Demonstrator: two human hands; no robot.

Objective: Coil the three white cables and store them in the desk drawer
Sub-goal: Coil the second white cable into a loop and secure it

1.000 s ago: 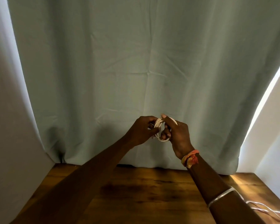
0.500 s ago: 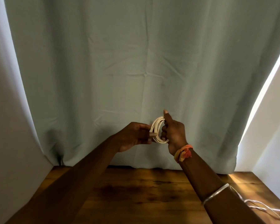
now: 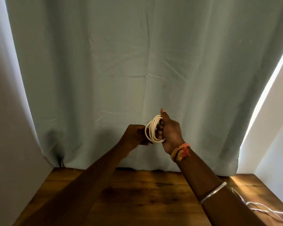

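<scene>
A white cable wound into a small coil [image 3: 151,129] hangs in the air above the wooden desk [image 3: 137,198], in front of the curtain. My right hand [image 3: 169,133] grips the coil's right side, fingers through the loops and thumb up. My left hand [image 3: 135,135] pinches the coil's lower left edge with closed fingers. A second white cable [image 3: 261,207] lies loose and uncoiled on the desk at the lower right, partly behind my right forearm. No drawer is in view.
A pale green curtain [image 3: 137,70] hangs behind the desk and reaches its back edge. Walls close in on the left [image 3: 10,136] and right [image 3: 274,144]. A bright strip of light falls along the curtain's right edge.
The coil has turned more upright and its loops are tighter. My left hand has slid from the coil's top to its lower left edge. Both hands shifted slightly left.
</scene>
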